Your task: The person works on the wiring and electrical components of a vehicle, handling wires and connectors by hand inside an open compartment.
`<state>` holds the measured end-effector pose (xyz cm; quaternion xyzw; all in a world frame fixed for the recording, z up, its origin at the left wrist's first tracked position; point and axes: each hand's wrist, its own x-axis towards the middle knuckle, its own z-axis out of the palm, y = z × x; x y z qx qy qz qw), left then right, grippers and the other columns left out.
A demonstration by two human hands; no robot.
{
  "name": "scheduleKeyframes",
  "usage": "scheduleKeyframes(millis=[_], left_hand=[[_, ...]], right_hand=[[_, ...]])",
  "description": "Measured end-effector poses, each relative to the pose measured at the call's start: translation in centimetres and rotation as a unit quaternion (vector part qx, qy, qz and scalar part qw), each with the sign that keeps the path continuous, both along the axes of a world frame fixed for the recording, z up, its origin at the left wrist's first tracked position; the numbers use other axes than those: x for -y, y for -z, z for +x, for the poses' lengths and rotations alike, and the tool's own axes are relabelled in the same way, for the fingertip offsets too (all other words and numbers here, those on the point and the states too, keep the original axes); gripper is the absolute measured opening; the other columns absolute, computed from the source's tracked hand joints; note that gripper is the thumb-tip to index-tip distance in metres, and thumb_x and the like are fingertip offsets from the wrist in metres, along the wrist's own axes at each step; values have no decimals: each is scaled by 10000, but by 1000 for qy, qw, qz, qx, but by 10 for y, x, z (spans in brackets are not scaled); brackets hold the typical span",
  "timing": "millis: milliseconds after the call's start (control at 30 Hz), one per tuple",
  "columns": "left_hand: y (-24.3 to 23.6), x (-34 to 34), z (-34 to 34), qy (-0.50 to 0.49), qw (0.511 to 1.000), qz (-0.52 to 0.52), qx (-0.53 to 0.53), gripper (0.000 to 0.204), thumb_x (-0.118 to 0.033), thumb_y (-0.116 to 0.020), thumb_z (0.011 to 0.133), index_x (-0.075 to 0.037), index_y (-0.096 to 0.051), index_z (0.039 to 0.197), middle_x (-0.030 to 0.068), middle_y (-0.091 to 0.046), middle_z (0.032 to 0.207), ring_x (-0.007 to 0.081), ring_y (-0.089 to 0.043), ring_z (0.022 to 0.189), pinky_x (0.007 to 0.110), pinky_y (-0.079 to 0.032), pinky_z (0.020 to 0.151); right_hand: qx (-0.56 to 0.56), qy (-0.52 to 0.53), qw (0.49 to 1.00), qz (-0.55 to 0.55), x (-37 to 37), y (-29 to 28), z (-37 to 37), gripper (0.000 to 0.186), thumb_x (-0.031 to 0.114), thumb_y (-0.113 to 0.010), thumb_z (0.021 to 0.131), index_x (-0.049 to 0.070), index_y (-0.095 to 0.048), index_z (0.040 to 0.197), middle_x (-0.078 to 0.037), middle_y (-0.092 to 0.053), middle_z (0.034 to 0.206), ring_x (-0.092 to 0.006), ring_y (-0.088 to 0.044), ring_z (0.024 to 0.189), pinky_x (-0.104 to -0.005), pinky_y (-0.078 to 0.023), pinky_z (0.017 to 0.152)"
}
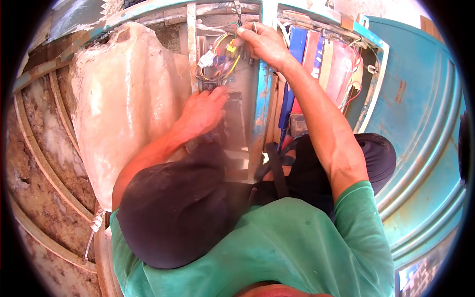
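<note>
A bundle of thin coloured wires (222, 74) hangs in a narrow bay of the metal frame. On it are a white plug connector (207, 59) and a yellow connector (231, 48). My left hand (204, 111) is closed at the bundle's lower end, its fingertips on the wires. Higher up and to the right, my right hand (264, 45) pinches at the bundle's top, beside a dark cable (240, 17). What lies between those fingertips is too small to tell.
A large whitish plastic tank (126, 104) stands left of the bay. Blue and red battery-like blocks (297, 44) fill the bay to the right, behind a blue frame post (262, 104). A blue metal panel (415, 99) is at far right, rusty ribbed metal (44, 123) at far left.
</note>
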<state>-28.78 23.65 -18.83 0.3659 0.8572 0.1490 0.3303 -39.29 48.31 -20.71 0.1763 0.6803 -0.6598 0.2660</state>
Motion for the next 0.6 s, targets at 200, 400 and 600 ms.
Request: scheduleKeyframes(millis=[200, 400, 600], left_hand=[[-3, -8, -1, -17, 999, 18, 37, 484, -232, -726, 888, -62, -589, 1319, 92, -509, 1444, 323, -650, 1113, 475, -529, 920], [-17, -33, -4, -48, 995, 85, 30, 489, -233, -754, 868, -70, -590, 1299, 181, -519, 1412, 365, -687, 1009, 495, -558, 859], [-17, -29, -6, -30, 999, -36, 9, 542, -236, -749, 873, -52, -564, 1348, 194, -496, 1438, 368, -702, 967, 498, -559, 876]], right_hand=[[6, 1, 1000, -9, 0, 0, -2, 264, 269, -618, 1038, 36, -647, 1158, -60, -775, 956, -26, -417, 543, -215, -319, 485], [12, -5, 1000, -9, -1, 0, -3, 267, 261, -613, 1040, 34, -637, 1179, -70, -774, 962, -26, -409, 534, -216, -311, 480], [13, -4, 1000, -5, 0, -1, -2, 276, 261, -614, 1039, 31, -636, 1189, -71, -772, 959, -27, -414, 536, -217, -311, 481]])
